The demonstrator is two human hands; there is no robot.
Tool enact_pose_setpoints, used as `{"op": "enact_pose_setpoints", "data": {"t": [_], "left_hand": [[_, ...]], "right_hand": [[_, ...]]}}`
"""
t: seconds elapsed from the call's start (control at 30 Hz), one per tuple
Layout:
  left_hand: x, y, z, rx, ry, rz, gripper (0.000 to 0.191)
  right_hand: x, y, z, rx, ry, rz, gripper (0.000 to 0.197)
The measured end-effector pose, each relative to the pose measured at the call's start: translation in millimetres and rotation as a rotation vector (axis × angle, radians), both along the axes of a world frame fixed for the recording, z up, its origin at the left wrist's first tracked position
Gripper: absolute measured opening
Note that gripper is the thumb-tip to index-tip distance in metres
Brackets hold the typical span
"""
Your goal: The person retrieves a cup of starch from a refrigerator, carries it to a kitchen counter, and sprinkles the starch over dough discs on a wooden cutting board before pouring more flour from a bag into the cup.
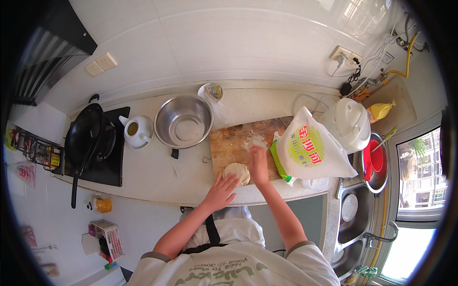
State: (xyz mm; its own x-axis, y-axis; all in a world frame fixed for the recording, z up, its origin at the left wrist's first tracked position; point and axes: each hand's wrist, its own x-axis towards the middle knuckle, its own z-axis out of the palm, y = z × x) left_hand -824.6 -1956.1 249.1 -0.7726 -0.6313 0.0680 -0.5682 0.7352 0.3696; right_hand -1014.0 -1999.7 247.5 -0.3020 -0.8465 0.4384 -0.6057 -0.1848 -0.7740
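Note:
A pale, rounded stack or lump of dough (235, 171) lies on the front part of a wooden cutting board (229, 143). The fingers of my left hand (222, 191) rest flat and spread on its near edge. To the right of the dough, my right hand (258, 166) reaches over the board, its fingertips bunched at a patch of white flour (256, 140). Whether flour is pinched between those fingers is hidden. Close by on the right, a large white flour bag (304, 150) bearing print leans over the board's right end.
Left of the board are a stainless-steel bowl (183, 121), a white pot (137, 132) and a black wok (84, 132) on the stove. A white lidded appliance (347, 123), a red ladle (374, 157) in a metal basin and the sink (354, 218) are at right.

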Motion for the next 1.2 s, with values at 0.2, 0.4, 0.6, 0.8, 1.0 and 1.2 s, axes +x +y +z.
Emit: {"op": "enact_pose_setpoints", "data": {"t": [0.2,0.4,0.6,0.8,1.0,1.2], "left_hand": [[25,5,-6,0.174,0.251,0.297,0.054],[1,-7,-15,0.121,0.154,0.301,0.061],[-28,4,-15,0.115,0.089,0.355,0.072],[-11,0,-9,0.269,0.236,0.228,0.076],[-1,-4,-11,0.374,0.361,0.251,0.076],[8,-6,-7,0.345,0.346,0.32,0.081]], "right_hand": [[17,60,-3,0.01,0.553,0.571,0.013],[20,78,1,0.217,0.235,0.196,0.029],[32,58,-12,0.286,0.355,-0.024,0.039],[28,43,-22,0.543,-0.014,0.051,0.043],[21,19,-39,0.766,0.091,0.099,0.055],[19,13,-24,0.828,-0.025,0.204,0.051]]}}
